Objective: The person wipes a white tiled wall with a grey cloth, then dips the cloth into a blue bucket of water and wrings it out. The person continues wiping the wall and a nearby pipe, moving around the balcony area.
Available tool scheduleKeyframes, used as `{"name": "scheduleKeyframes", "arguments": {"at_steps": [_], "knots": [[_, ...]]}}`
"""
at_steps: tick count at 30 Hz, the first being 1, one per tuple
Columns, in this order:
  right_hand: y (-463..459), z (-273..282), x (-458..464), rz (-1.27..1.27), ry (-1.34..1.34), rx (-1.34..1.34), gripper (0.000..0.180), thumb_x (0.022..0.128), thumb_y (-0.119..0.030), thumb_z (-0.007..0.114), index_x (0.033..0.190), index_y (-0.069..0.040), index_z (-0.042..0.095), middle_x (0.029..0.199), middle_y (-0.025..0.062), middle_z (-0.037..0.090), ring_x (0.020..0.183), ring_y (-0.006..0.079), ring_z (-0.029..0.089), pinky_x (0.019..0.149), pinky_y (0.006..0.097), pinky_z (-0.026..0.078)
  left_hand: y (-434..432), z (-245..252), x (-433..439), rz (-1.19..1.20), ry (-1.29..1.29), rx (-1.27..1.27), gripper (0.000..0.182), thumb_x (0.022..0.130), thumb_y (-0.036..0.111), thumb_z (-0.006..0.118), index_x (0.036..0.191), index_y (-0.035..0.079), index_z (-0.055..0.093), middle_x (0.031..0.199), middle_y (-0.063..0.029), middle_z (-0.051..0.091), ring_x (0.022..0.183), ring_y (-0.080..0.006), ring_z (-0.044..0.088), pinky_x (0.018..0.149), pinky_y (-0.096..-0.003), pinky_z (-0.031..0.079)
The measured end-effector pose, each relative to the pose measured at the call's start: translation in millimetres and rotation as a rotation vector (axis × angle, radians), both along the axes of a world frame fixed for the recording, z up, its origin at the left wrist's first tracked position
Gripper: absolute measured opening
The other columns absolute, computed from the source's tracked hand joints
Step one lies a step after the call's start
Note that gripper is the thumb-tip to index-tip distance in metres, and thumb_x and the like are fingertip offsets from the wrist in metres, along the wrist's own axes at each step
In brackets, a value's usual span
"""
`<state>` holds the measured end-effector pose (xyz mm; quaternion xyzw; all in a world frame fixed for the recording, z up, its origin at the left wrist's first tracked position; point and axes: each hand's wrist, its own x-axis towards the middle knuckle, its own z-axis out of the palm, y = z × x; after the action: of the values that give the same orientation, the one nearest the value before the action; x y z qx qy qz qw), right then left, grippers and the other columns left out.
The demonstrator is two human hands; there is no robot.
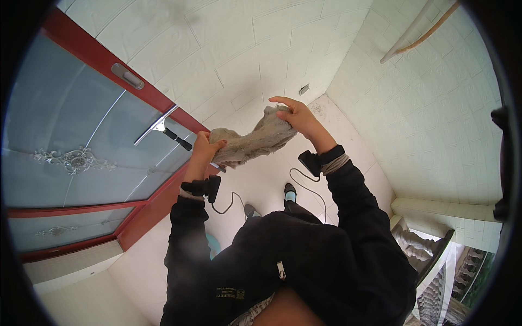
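Observation:
A grey-brown, frayed cloth (257,140) stretches between my two hands, sagging in the middle. My left hand (205,150) grips its left end, thumb on top. At the right end, my right hand (299,118) pinches the cloth with the thumb, and the index finger points out past it. A window squeegee (160,124) with a metal blade and black grip lies beside my left hand, in front of the red-framed glass door; its pole passes behind that hand and shows again below the cloth. What supports the squeegee cannot be told.
The red-framed glass door (153,95) with a recessed handle is on the left. Tiled walls (424,118) meet in a corner ahead. A pipe (401,45) is at upper right, a balustrade (420,244) at lower right. A turquoise object (213,245) is partly hidden by my left arm. Cables hang from both wrist devices.

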<state>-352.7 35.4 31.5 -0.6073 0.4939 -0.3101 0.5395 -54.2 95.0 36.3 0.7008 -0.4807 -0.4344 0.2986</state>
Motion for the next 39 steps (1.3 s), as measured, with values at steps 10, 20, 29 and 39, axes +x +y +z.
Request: {"name": "scheduleKeyframes", "arguments": {"at_steps": [10,20,29,39], "knots": [[16.5,-3.5,-23.4,0.527,0.665,-0.26,0.038,0.074,-0.022,0.08,0.109,-0.01,0.069,0.103,0.0093,0.053,0.096,0.0292,0.06,0.082,0.0389,0.05,4.4,6.0,-14.1,-0.586,-0.617,-0.174,0.038,0.067,0.002,0.078,0.101,0.009,0.063,0.101,-0.0165,0.059,0.088,-0.0309,0.061,0.074,-0.0372,0.049],[6.9,-50.1,-21.5,0.427,0.75,-0.579,0.021,0.084,-0.024,0.07,0.094,-0.006,0.075,0.112,0.0075,0.066,0.097,0.0229,0.059,0.082,0.0349,0.05,-21.2,-23.1,-14.1,-0.434,-0.447,-0.368,0.012,0.08,0.005,0.068,0.09,0.003,0.073,0.097,-0.0085,0.07,0.085,-0.0235,0.065,0.079,-0.0341,0.051],[8.1,-59.5,-36.5,0.248,-0.13,0.363,0.048,0.098,-0.039,0.056,0.13,-0.004,0.059,0.122,0.0085,0.064,0.113,0.0178,0.058,0.098,0.0328,0.045,-18.2,-23.1,-15.7,-0.204,0.474,-0.064,0.024,0.097,0.019,0.058,0.088,-0.001,0.067,0.073,0.0031,0.058,0.068,-0.0055,0.051,0.061,-0.0246,0.043],[52.2,-64.6,56.3,-0.032,-1.216,0.569,0.085,0.092,-0.073,0.033,0.147,-0.008,0.037,0.145,0.0142,0.046,0.132,0.0279,0.047,0.108,0.0442,0.043,27.0,9.8,-113.6,-1.017,-0.538,-0.175,0.037,0.086,0.031,0.068,0.106,0.001,0.062,0.111,-0.0217,0.065,0.095,-0.0413,0.063,0.079,-0.0441,0.052]]}}
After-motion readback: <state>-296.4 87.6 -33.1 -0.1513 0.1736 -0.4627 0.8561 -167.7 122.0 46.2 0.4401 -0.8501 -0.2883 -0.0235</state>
